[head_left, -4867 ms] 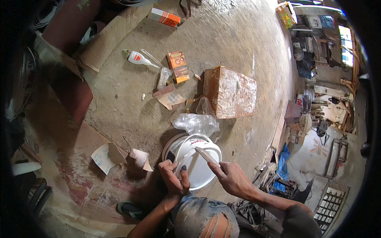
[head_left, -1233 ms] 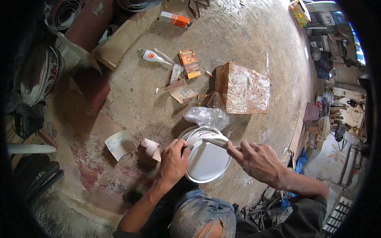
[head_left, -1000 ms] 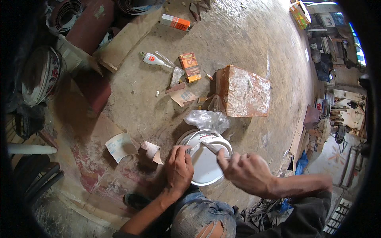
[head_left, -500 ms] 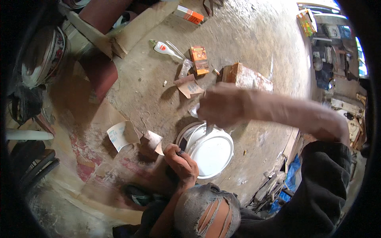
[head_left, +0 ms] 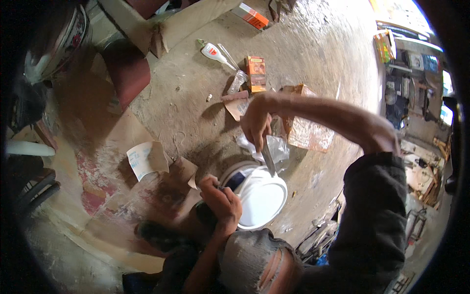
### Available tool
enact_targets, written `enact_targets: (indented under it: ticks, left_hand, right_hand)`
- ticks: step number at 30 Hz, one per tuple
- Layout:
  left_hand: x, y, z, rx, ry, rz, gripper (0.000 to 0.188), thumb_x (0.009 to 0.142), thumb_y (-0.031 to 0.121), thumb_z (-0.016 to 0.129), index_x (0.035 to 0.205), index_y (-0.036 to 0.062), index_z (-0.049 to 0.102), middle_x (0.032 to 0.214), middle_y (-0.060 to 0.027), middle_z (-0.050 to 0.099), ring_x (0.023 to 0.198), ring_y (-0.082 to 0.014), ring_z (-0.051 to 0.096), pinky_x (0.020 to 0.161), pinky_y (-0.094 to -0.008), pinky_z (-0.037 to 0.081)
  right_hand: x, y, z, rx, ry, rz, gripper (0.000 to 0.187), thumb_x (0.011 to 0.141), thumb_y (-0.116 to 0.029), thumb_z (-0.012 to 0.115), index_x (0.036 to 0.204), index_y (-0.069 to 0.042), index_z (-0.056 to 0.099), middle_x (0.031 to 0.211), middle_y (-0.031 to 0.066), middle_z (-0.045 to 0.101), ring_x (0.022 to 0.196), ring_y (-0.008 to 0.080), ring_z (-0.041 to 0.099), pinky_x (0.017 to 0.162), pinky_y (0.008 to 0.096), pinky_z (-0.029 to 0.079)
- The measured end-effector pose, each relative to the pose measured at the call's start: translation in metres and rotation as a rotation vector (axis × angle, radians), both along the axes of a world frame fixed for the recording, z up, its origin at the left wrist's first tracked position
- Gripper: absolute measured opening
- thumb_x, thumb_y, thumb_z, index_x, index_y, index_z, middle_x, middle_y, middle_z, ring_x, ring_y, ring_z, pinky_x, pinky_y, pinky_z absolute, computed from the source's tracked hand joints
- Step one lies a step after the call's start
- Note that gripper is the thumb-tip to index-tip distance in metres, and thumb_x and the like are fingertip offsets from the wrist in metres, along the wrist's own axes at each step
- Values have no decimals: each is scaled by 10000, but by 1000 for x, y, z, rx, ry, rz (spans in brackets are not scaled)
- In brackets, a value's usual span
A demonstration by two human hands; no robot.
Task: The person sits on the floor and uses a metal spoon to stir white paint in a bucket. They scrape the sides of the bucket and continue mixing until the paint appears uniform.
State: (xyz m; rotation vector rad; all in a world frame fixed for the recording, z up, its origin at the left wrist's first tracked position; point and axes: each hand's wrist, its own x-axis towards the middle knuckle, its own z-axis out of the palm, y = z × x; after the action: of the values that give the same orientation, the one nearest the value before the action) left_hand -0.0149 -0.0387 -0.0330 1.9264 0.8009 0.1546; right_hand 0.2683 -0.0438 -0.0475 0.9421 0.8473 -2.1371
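Note:
A white plastic bucket (head_left: 232,177) with a white lid (head_left: 264,202) stands in front of my knee. My right hand (head_left: 257,122) is closed round a flat-bladed putty knife (head_left: 268,159) pointing down, its tip at the far rim of the lid. My left hand (head_left: 221,200) is beside the bucket's left side, fingers curled round a small dark thing that I cannot make out. A clear plastic bag (head_left: 277,151) lies behind the lid, partly hidden by the blade.
Curled sandpaper pieces (head_left: 148,159) lie to the left, with a reddish roll (head_left: 128,73) beyond. Farther off are an orange box (head_left: 255,73), a white bottle (head_left: 214,52), an orange-and-white carton (head_left: 250,15) and a paint-smeared block (head_left: 311,128).
My right hand has tilted more downward, and the blade tip has shifted right along the lid's far rim. More of the plastic bag shows. My left hand stays by the bucket.

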Motion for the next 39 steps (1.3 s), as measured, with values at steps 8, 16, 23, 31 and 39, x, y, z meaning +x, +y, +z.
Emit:
enact_targets:
  ticks: [8,16,23,31,39]
  left_hand:
    - [-3,5,1,-256,-147,-209,241,731,2,491,968,-5,531,943,-185,532,912,-364,523,838,-455,420]
    - [87,2,15,-531,-85,-1106,295,799,191,640,1051,37,637,969,-140,586,937,-311,570,834,-388,461]
    - [84,-24,30,-186,-134,-1349,251,831,224,663,1014,56,637,990,-124,547,958,-299,564,810,-418,486]
    - [31,-25,45,270,-68,-1090,242,912,254,549,1044,53,526,1001,-141,547,912,-354,565,683,-482,510]
    - [-5,73,53,-96,116,-880,316,907,224,533,1149,24,563,1068,-245,611,1027,-377,590,906,-426,442]
  right_hand:
    - [7,-61,87,486,-219,-249,314,846,-361,632,904,-63,710,826,118,675,801,273,640,732,406,471]
    - [-85,-128,247,708,-1381,-926,258,886,-165,610,1092,-22,554,629,187,595,567,335,607,519,435,445]
    - [-175,-226,256,633,-1760,-1723,129,828,-121,711,781,-7,673,715,39,624,646,114,571,603,269,440]
    - [-188,-194,162,1195,-1089,-2239,243,981,-267,506,1026,-29,530,867,76,596,785,158,600,704,312,494]
    - [-164,-76,197,738,-31,-2616,419,999,-247,368,1295,38,452,1081,206,631,918,284,660,850,389,541]
